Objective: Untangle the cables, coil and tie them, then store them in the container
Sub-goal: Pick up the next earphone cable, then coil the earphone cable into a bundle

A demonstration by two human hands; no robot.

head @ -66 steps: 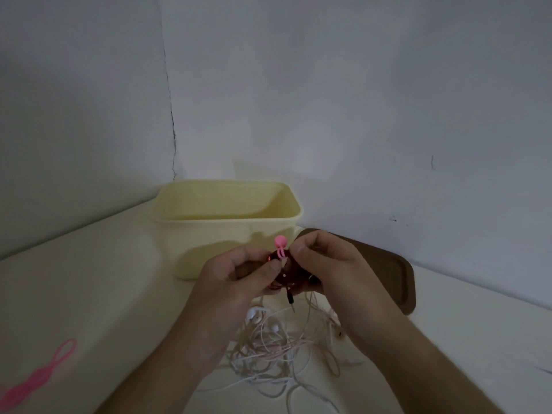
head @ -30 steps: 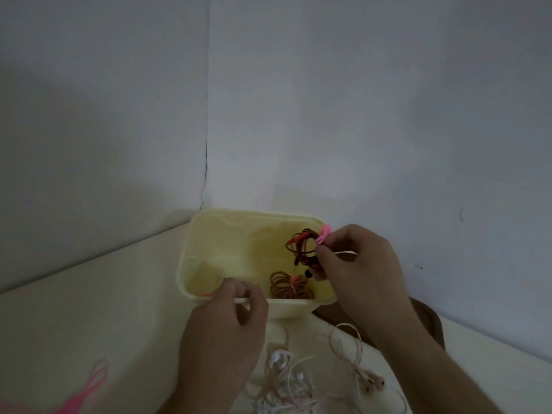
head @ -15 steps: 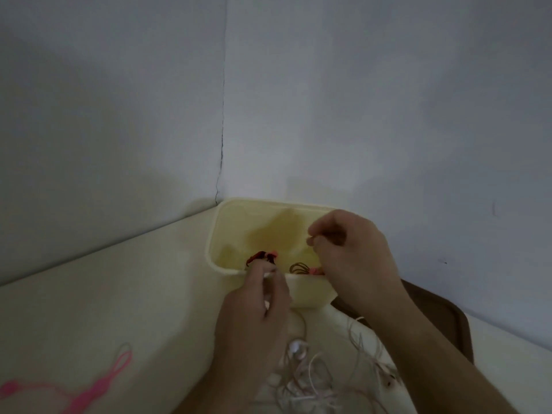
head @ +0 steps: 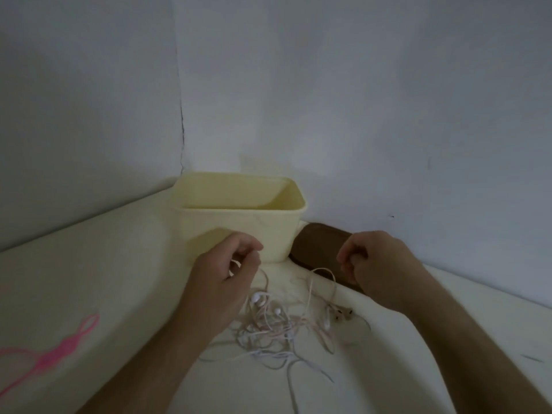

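A pale yellow container (head: 239, 231) stands open in the wall corner; its inside is hidden from this angle. In front of it a tangle of white and pinkish earphone cables (head: 268, 327) lies on the table. My left hand (head: 224, 279) hovers over the tangle's left side with curled fingers that pinch a white cable strand. My right hand (head: 379, 264) is held above the table to the right of the tangle, its fingers curled with nothing in them. A cable loop passes just below it without touching.
A brown lid (head: 319, 243) lies flat to the right of the container, partly behind my right hand. Several pink cable ties (head: 59, 351) lie on the table at the far left. Grey walls close off the back.
My right hand put the dark coiled cable with its pink tie into the container and let go. Both hands then drew back toward the tangle, and the view dropped lower.
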